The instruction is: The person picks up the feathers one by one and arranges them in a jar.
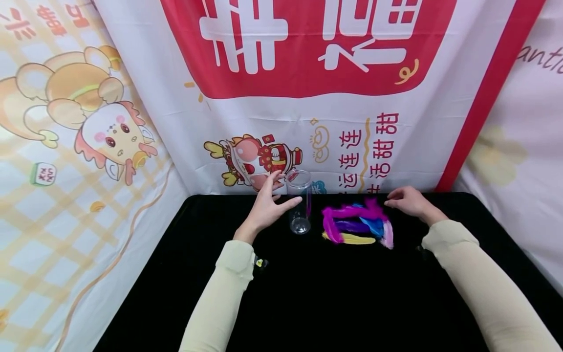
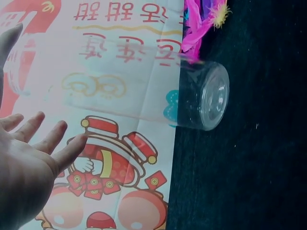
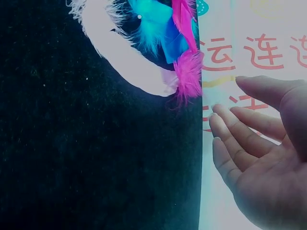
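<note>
A clear, see-through cylindrical jar (image 1: 300, 208) stands upright near the back edge of the black table. My left hand (image 1: 269, 203) is just left of it, thumb and fingers spread on either side; the left wrist view shows the palm (image 2: 24, 172) apart from the jar's wall. To the jar's right lies a loose pile of coloured feathers (image 1: 352, 215): magenta, purple, blue, yellow and pale pink. Beyond the pile's right end, my right hand (image 1: 409, 201) hovers with loosely bent fingers and nothing in it. In the right wrist view, a white feather (image 3: 129, 67) curves beside a pink one.
A black cloth covers the table (image 1: 352, 298). Directly behind its back edge hangs a printed white and red curtain (image 1: 308, 112). More printed cloth (image 1: 88, 195) hangs along the left side, and a pale cloth (image 1: 510, 195) along the right.
</note>
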{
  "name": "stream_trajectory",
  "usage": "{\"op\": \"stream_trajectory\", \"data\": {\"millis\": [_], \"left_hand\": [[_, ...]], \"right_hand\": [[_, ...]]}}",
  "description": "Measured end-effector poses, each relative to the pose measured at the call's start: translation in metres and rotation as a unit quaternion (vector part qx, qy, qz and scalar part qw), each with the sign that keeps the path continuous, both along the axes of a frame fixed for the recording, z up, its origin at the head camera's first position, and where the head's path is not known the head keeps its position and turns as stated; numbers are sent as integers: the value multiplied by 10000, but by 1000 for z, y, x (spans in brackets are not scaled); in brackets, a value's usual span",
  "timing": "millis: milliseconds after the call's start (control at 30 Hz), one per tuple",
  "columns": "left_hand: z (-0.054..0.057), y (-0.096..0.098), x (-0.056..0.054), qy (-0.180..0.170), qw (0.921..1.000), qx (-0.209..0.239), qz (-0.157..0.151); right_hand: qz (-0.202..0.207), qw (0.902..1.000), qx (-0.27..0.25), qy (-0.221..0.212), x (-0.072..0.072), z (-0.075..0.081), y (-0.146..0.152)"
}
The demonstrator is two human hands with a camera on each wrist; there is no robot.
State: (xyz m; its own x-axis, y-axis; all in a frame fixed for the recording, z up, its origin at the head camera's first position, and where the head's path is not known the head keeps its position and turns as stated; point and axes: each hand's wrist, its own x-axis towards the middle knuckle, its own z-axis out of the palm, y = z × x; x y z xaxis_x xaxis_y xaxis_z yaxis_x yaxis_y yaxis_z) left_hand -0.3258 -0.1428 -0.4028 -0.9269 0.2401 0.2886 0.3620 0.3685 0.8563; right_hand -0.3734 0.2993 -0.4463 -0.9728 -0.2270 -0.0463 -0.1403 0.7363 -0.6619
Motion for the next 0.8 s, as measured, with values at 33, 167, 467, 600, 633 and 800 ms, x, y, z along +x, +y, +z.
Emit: {"op": "stream_trajectory", "data": {"millis": [33,167,467,600,633,800], "left_hand": [[0,1,0,-4,10000,0,-2],[-2,7,0,-34,10000,17,28],[-2,15,-2,-89,9999,3,127],[-3,19,-4,-67,9998,0,163],[-3,20,-4,-72,9998,-2,175],[-5,23,-4,-124,9996,-48,253]], "right_hand": [[1,10000,-19,-20,-1,-1,0],[-15,9998,-164,-115,-4,-6,-1],[-20,9994,-258,-240,-9,-12,-7],[-27,9989,-303,-350,-13,-17,-7],[-73,9986,-312,-418,-13,-19,-7],[-136,9974,-319,-631,-11,-17,-12]]}}
